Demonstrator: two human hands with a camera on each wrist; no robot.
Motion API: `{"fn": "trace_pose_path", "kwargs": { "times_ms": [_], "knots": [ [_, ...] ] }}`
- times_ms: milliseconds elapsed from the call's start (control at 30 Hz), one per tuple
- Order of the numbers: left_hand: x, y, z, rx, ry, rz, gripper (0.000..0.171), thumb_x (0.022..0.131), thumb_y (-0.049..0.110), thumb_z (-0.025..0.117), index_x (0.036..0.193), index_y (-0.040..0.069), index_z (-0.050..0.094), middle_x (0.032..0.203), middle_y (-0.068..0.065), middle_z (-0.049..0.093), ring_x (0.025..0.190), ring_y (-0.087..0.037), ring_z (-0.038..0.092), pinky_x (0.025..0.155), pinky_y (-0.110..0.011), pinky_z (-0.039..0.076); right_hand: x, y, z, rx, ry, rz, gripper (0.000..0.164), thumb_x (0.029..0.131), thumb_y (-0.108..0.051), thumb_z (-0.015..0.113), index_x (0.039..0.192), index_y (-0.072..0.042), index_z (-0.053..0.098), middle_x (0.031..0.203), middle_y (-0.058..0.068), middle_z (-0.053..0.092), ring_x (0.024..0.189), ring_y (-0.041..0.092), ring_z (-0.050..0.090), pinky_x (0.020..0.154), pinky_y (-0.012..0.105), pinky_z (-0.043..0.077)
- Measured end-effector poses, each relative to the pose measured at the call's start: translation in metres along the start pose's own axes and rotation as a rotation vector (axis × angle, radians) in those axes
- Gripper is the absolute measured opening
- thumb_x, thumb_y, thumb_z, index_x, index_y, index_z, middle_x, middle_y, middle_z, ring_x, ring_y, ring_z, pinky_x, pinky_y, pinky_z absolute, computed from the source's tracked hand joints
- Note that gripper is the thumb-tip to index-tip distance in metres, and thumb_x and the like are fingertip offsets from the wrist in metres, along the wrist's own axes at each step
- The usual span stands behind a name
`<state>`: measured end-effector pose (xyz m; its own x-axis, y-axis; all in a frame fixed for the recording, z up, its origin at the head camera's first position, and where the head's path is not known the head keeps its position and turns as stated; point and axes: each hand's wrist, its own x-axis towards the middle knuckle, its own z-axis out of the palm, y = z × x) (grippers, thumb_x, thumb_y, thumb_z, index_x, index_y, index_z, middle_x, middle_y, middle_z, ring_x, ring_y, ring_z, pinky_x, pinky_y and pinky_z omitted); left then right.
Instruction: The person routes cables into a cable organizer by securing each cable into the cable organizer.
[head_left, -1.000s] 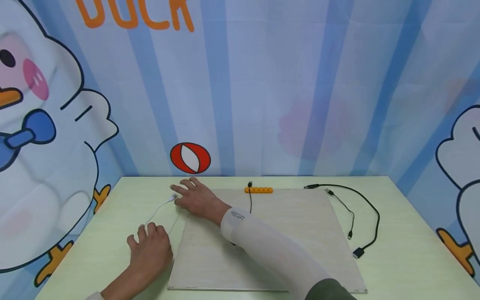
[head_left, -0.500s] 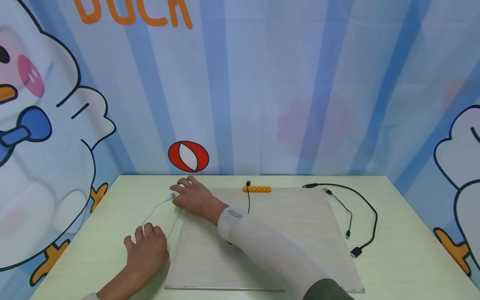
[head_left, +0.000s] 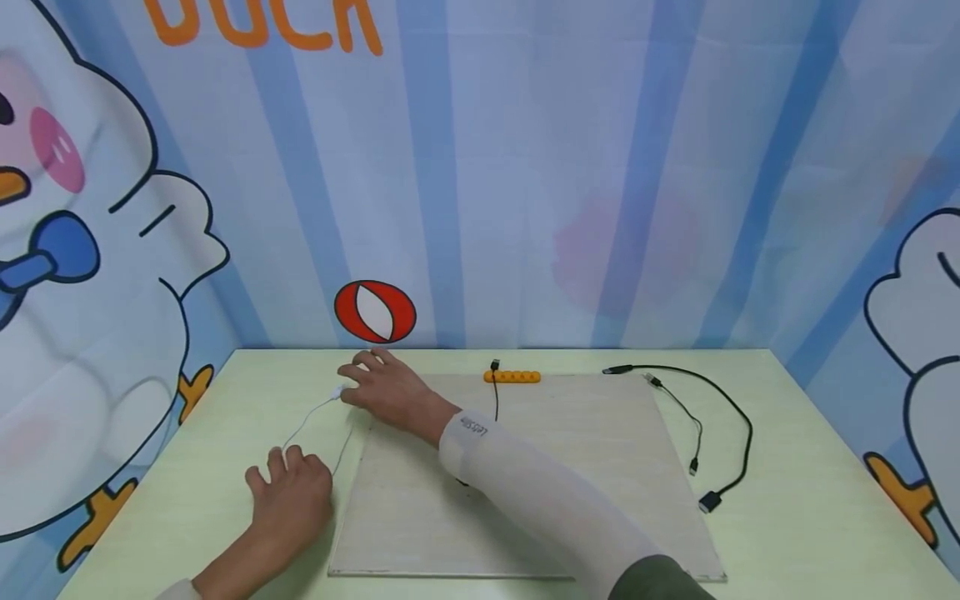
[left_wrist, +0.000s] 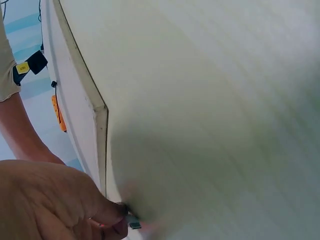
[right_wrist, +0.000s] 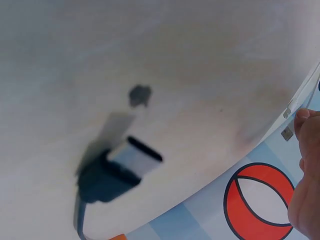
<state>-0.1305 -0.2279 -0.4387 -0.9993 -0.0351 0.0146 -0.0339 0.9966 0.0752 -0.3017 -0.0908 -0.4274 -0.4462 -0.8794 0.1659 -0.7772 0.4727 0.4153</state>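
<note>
A thin white USB cable (head_left: 302,427) runs along the left of the table between both hands. My right hand (head_left: 390,392) pinches it near the far left corner of the pale board (head_left: 600,467), with a white plug (head_left: 337,394) showing beside the thumb. In the right wrist view, a metal USB plug (right_wrist: 286,133) shows close to the fingertips. Left of the board's near part, my left hand (head_left: 291,500) pinches the cable's other end low over the table; a small metal tip (left_wrist: 134,224) pokes out past its thumb in the left wrist view.
An orange cable holder (head_left: 525,377) lies at the board's back edge, with a black USB cable (head_left: 496,400) across it. A black plug (right_wrist: 107,177) lies over the board. To the right are a short black cable (head_left: 699,425) and a thicker, longer one (head_left: 750,425).
The head view has shifted slightly. Both hands stay in nearly the same places with the white cable between them.
</note>
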Motion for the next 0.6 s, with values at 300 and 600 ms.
{"fn": "trace_pose_path", "kwargs": {
  "times_ms": [300,600],
  "knots": [
    [0.001,-0.003,-0.007,0.146,-0.005,0.125,0.017,0.104,-0.001,0.06,0.099,-0.016,0.066,0.117,-0.042,0.054,0.139,-0.075,0.043,0.113,-0.092,0.025,-0.002,0.0,0.0,-0.045,0.04,-0.015,0.042,0.112,-0.014,0.068,0.143,-0.041,0.072,0.17,-0.007,0.055,0.153,0.018,0.053,0.132,0.039,0.04],
    [0.007,-0.001,-0.013,0.134,-0.039,0.107,0.019,0.1,0.011,0.074,0.096,-0.007,0.07,0.114,-0.028,0.057,0.128,-0.062,0.048,0.114,-0.087,0.024,-0.008,0.003,-0.006,-0.083,0.022,-0.048,0.045,0.112,-0.019,0.069,0.151,-0.042,0.067,0.174,-0.007,0.051,0.158,0.019,0.049,0.135,0.039,0.038]
  ]
}}
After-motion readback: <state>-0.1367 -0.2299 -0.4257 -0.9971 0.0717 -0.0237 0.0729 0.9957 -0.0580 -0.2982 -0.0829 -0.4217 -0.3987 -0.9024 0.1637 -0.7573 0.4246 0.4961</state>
